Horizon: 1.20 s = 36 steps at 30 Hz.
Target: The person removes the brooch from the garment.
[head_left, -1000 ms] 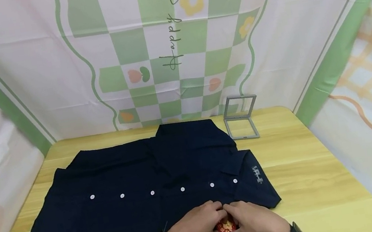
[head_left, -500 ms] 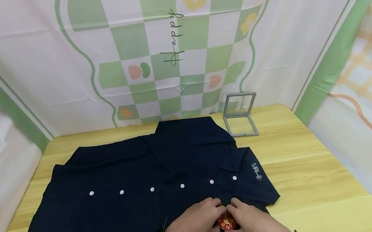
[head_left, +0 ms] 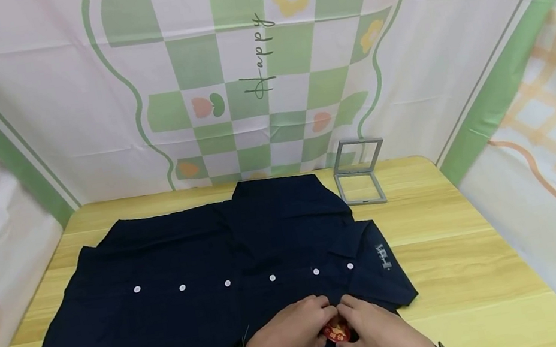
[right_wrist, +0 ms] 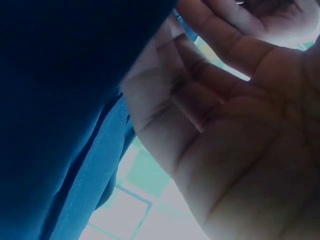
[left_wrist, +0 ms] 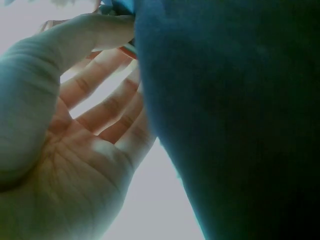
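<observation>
A dark navy shirt (head_left: 186,248) with white buttons lies spread on the table, its collar side to the right. Over its near right part both hands meet around a small round red badge (head_left: 337,331) with a gold design. My left hand (head_left: 297,329) holds the badge from the left, thumb below and fingers above. From the right, my right hand (head_left: 382,332) pinches its other edge. In the left wrist view, dark fabric (left_wrist: 225,100) covers the fingertips of the left hand (left_wrist: 75,125). Blue fabric (right_wrist: 75,75) hides the fingertips of the right hand (right_wrist: 235,120) in the right wrist view.
A grey hinged frame (head_left: 356,172) stands unfolded at the back right of the wooden table (head_left: 454,254). A patterned cloth (head_left: 299,103) hangs behind the table, with more cloth at both sides.
The head view has tilted slightly downward since the first frame. The right hand's fingers have shifted a little around the badge; both hands stay at the same spot on the shirt.
</observation>
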Tool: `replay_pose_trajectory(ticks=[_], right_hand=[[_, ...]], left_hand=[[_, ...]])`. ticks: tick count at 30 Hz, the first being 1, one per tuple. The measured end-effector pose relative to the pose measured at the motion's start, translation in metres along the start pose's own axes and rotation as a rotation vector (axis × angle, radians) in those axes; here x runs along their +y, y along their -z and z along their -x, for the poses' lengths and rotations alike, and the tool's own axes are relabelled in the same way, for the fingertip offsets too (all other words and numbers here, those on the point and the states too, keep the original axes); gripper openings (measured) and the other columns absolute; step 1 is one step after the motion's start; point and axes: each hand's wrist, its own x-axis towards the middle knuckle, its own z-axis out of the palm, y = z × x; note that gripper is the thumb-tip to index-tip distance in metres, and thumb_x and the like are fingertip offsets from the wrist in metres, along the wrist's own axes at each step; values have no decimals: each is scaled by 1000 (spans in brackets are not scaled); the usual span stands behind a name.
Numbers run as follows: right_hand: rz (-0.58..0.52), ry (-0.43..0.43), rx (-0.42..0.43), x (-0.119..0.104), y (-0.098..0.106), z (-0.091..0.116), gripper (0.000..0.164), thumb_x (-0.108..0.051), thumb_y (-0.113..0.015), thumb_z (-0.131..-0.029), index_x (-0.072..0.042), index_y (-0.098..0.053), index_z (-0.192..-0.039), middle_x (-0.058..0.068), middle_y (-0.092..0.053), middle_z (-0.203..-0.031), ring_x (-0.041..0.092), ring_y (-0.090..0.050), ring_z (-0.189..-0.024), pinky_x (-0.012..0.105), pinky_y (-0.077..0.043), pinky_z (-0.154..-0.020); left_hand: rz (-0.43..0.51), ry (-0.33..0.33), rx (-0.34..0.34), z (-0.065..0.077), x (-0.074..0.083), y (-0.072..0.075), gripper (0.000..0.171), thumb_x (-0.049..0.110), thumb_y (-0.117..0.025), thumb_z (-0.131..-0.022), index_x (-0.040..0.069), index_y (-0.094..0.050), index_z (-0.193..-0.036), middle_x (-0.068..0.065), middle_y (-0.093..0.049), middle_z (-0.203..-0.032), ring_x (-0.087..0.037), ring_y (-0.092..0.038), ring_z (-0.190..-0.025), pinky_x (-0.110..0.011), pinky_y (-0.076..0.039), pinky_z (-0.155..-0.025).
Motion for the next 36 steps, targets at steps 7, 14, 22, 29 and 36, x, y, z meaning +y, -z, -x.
replay_pose_trajectory(ticks=[7, 14, 22, 29, 36], right_hand=[[-26, -3, 5, -1, 1, 3, 30, -37, -74, -85, -15, -64, -101, -10, -48, -88, -2, -41, -69, 18, -39, -60], [-66, -105, 63, -10, -3, 5, 47, -49, -74, -83, -10, -65, -108, -6, -51, -93, 1, -45, -73, 21, -43, -61], [-33, -150, 145, -18, -17, -1, 39, -31, -78, -79, -7, -63, -105, -3, -53, -91, 6, -48, -76, 24, -46, -63], [83, -153, 223, -21, -25, -2, 36, -21, -78, -73, -6, -59, -100, -1, -55, -90, 13, -51, -79, 31, -47, -67], [98, -165, 236, -22, -26, -4, 31, -18, -76, -75, -6, -58, -96, 0, -55, -87, 14, -52, -78, 32, -47, -66]], left_hand=[[-2, -1, -3, 0, 0, -1, 31, 15, -78, -79, 19, -68, -109, 9, -59, -93, 1, -47, -76, -11, -41, -66], [4, 8, 12, 0, -1, -1, 29, 16, -78, -80, 18, -68, -107, 8, -59, -91, 2, -46, -74, -11, -41, -64], [5, 19, 36, 0, -1, -2, 18, 18, -77, -82, 16, -69, -98, 11, -52, -79, 3, -40, -64, -10, -34, -56], [19, 26, 52, -1, 0, -2, 15, 11, -75, -82, 16, -67, -94, 10, -53, -78, 3, -41, -63, -9, -34, -55], [31, 38, 59, -2, 0, -2, 14, 10, -73, -83, 16, -68, -95, 10, -55, -79, 4, -41, -64, -8, -35, -56]])
